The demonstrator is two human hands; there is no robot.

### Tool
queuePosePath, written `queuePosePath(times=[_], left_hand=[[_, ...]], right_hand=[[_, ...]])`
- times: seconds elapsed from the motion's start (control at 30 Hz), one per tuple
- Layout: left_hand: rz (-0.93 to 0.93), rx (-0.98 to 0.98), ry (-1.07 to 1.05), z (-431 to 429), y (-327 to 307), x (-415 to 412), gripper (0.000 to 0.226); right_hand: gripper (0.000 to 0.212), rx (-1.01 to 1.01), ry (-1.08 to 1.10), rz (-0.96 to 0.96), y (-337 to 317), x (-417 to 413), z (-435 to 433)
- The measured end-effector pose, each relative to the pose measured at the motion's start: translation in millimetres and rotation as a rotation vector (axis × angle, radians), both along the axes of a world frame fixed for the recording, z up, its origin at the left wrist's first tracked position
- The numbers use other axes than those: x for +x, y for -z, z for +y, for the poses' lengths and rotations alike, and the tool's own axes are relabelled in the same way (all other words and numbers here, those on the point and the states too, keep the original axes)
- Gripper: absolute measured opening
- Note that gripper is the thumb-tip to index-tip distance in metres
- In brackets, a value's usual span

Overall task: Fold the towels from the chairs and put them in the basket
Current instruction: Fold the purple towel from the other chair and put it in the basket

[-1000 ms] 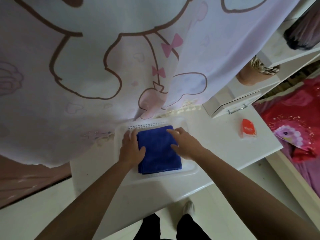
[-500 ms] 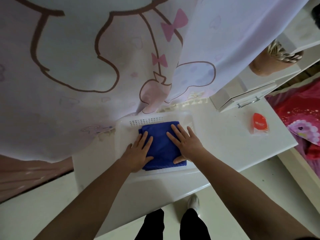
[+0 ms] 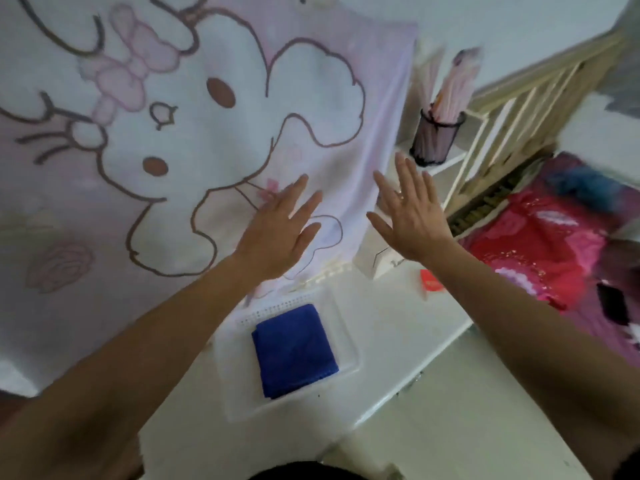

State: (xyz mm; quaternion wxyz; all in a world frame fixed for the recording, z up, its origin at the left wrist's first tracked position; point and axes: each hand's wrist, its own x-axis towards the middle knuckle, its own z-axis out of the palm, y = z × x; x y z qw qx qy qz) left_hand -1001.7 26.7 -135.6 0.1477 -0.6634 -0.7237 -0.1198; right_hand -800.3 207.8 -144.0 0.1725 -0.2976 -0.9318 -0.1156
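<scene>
Hovering above folded blue towel (image 3: 294, 351) in basket (image 3: 346, 327); left hand (image 3: 277, 233), right hand (image 3: 412, 216) flat, fingers spread, empty.

A pale pink hanging cloth printed with a brown-outlined cartoon rabbit (image 3: 207, 133) fills the left, in dim, soft light. Below it is a white worktop (image 3: 398, 323), with pale floor (image 3: 467, 410) beneath. At right, a black mesh pencil cup (image 3: 434, 140) stands on a white shelf (image 3: 450, 162) beside a light wooden slatted rail (image 3: 540, 81) and a red flowered bedspread (image 3: 554, 244) (partly blurred).
</scene>
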Motion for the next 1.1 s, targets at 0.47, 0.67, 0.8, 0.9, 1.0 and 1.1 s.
queuePosePath(times=[0.47,0.67,0.8,0.9,1.0,1.1], left_hand=[[-0.088,0.435,0.583,111.2,-171.1,248.1,0.064],[-0.135,0.366,0.869,51.7,-189.4,449.4,0.069],[-0.157,0.359,1.025,-7.6,-185.7,583.0,0.069],[-0.194,0.346,1.128,-63.9,-176.5,692.5,0.071],[-0.209,0.284,1.235,-127.7,-164.2,800.7,0.074],[-0.236,0.199,1.372,-191.3,-149.9,900.2,0.075]], right_hand=[[0.075,0.371,0.821,0.087,-172.0,329.8,-115.4],[0.075,0.469,1.200,0.116,-187.2,512.9,-256.9],[0.077,0.481,1.381,0.099,-174.7,620.4,-363.3],[0.081,0.425,1.529,0.086,-161.4,699.1,-447.6],[0.087,0.395,1.664,0.011,-150.5,765.9,-529.9],[0.087,0.396,1.782,-0.025,-136.5,827.2,-611.0]])
